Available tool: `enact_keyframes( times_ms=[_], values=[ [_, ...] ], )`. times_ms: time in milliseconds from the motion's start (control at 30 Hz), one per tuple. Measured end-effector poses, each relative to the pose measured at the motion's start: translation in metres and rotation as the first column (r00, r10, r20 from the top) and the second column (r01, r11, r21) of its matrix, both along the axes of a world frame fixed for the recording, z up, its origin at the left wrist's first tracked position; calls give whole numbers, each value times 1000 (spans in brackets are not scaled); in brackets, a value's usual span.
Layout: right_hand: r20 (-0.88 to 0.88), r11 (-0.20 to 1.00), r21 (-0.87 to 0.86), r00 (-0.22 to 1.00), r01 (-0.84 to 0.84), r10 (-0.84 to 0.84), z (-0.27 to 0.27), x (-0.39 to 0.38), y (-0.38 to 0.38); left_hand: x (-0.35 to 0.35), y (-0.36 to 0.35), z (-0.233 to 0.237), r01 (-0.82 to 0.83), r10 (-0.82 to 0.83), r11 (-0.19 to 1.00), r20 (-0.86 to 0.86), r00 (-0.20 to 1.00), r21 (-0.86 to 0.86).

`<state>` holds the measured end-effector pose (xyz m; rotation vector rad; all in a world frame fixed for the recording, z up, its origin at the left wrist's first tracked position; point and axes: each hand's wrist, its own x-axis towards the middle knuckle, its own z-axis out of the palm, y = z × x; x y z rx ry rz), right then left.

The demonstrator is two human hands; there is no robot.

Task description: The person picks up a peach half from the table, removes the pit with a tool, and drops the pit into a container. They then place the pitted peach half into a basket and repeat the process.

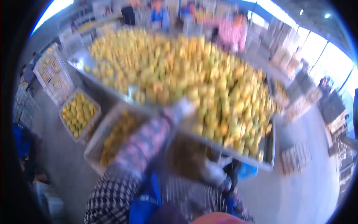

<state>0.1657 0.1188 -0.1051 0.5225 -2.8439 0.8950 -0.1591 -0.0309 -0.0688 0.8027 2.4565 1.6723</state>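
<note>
A wide metal table (pixel 108 89) carries a heap of round yellow-green fruit (pixel 160 71), perhaps citrus. My left hand (pixel 182 108), in a whitish glove with a floral sleeve behind it, reaches over the table's near edge beside the fruit. Motion blur smears its fingers. Lower down, in front of the near edge, is my right hand (pixel 213 173), also gloved in white; its fingers are too blurred to read. Below my left forearm stands a crate of fruit (pixel 121 136), partly covered by the sleeve.
Another crate of fruit (pixel 79 114) stands to the left, near stacked white crates (pixel 54 76). A person in a pink top (pixel 232 31) and one in blue (pixel 160 16) are at the far side. A pale crate (pixel 295 159) sits on the floor at right, by a blue object (pixel 248 170).
</note>
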Motion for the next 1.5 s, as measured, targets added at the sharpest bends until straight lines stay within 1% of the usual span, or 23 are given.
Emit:
enact_keyframes(
  times_ms=[33,67,133,200,267,300,367,400,500,533,600,633,667,767,900,1000,1100,1133,1233,1300,1367,1433,1500],
  values=[
    [-33,999,-30,999,14,-15,10,1,1,11,-13,16,47,-168,936,325,930,349],
    [-44,996,-88,999,27,-31,17,5,1,35,-23,29,-19,-397,789,532,748,614],
    [-43,982,168,996,83,-77,30,0,4,62,-32,44,-142,-683,540,530,502,830],
    [4,959,260,993,110,-115,34,3,2,65,-37,33,-199,-833,330,384,399,923],
    [71,938,317,982,142,-173,43,-1,0,87,-42,40,-248,-804,349,425,415,904],
    [178,960,219,961,173,-214,48,-5,-3,96,-44,47,-272,-790,363,449,418,891],
    [173,958,238,964,160,-204,66,-12,-6,107,-42,47,-318,-788,325,441,429,891],
    [184,957,128,942,261,-282,66,-19,-9,113,-40,46,-273,-759,344,437,482,898],
    [-166,950,-85,936,301,-312,91,-30,-16,123,-31,57,-229,-681,376,436,589,898],
    [-540,927,272,838,258,-75,96,-35,-16,133,-29,55,-259,-651,394,466,599,882],
    [-358,947,-166,878,276,-318,114,-45,-35,148,-22,50,-160,-609,438,423,671,885],
    [-248,917,-263,898,299,-363,118,-51,-40,148,-19,51,-97,-589,452,378,714,887],
    [-260,909,-273,885,315,-385,120,-55,-46,152,-20,50,134,-434,633,206,877,763],
    [-282,893,-304,864,332,-417,116,-59,-61,157,-16,44,176,-402,619,116,908,766],
    [-294,906,-307,877,290,-380,100,-60,-64,169,-13,49,5,-341,637,276,899,770],
    [-270,916,-298,896,269,-352,85,-56,-63,175,-15,51,35,11,930,-124,992,365],
    [-220,942,-208,926,263,-307,88,-48,-58,181,-17,54,42,-218,717,167,962,696],
    [-222,947,-183,927,264,-302,88,-47,-57,178,-18,59,-88,-366,607,376,852,790],
    [-168,955,-178,949,237,-267,85,-42,-49,173,-20,73,-190,-450,668,594,667,720],
    [-148,945,-242,954,219,-259,82,-45,-43,170,-19,75,-143,-456,695,585,671,705],
    [-265,963,-251,950,97,-165,66,-49,-35,171,-20,75,-68,-454,705,523,722,706],
    [-123,916,-394,983,78,-137,67,-51,-34,174,-20,73,-3,-433,701,429,793,713],
    [-188,957,-276,971,92,-148,72,-49,-33,174,-15,71,-19,-379,701,395,837,713]
  ],
)
